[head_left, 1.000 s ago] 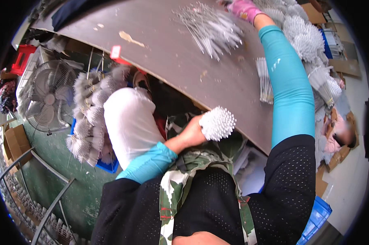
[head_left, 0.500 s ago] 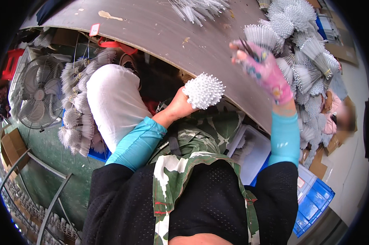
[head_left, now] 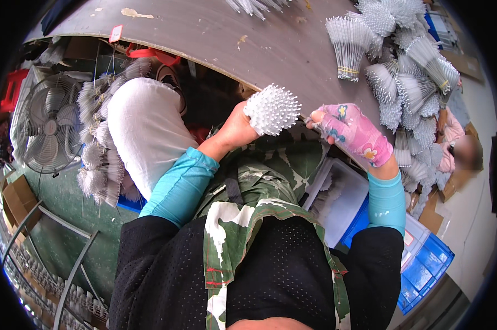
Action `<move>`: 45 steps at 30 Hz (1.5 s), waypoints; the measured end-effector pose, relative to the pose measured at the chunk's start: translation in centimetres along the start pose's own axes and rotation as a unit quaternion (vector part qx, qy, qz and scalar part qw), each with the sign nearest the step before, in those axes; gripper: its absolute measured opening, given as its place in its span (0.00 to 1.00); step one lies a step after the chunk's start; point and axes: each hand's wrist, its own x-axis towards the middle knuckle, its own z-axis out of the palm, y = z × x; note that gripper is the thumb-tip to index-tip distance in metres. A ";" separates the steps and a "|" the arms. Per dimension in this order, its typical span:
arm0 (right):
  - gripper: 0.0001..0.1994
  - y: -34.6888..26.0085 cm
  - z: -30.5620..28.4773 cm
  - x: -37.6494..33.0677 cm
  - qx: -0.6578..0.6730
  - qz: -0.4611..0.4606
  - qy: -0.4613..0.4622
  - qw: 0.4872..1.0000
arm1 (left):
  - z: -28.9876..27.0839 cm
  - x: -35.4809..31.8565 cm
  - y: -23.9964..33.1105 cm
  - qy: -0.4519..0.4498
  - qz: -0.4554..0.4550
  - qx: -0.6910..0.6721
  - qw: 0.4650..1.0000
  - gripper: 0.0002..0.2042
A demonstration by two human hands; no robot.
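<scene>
My left hand (head_left: 235,132) is closed round a bundle of white-tipped stems (head_left: 273,110), its dense head of small white tips facing up past the table edge. The stems below are hidden by my fingers. Just right of the bundle is my right hand (head_left: 358,135), in a pink flowered fingerless glove. Its fingers are curled round a thin dark tool (head_left: 303,118), of which only the tip shows by the bundle; its kind cannot be made out.
A brown table (head_left: 281,49) spans the far side. Tied bundles of stems (head_left: 347,47) are heaped at its right. Other bundles (head_left: 97,148) hang at left beside a floor fan (head_left: 50,126). Blue crates (head_left: 424,269) stand at right, near a person in pink (head_left: 449,140).
My right hand has come down and left from above the table to beside the bundle, and its dark tool is now mostly hidden. The left hand with the bundle has shifted slightly up.
</scene>
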 end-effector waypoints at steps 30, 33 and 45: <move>0.17 -2.4 -1.3 2.6 -0.415 -0.309 -0.051 0.854 | -0.6 0.0 0.8 0.062 0.019 -0.019 0.998 0.15; 0.22 -3.3 -1.1 2.5 -0.384 -0.191 -0.054 0.902 | -0.7 -0.1 1.3 0.070 0.027 -0.009 0.997 0.15; 0.23 -3.2 -2.0 3.6 -0.383 -0.158 -0.124 0.902 | -0.6 0.1 1.3 0.066 0.026 -0.007 0.997 0.15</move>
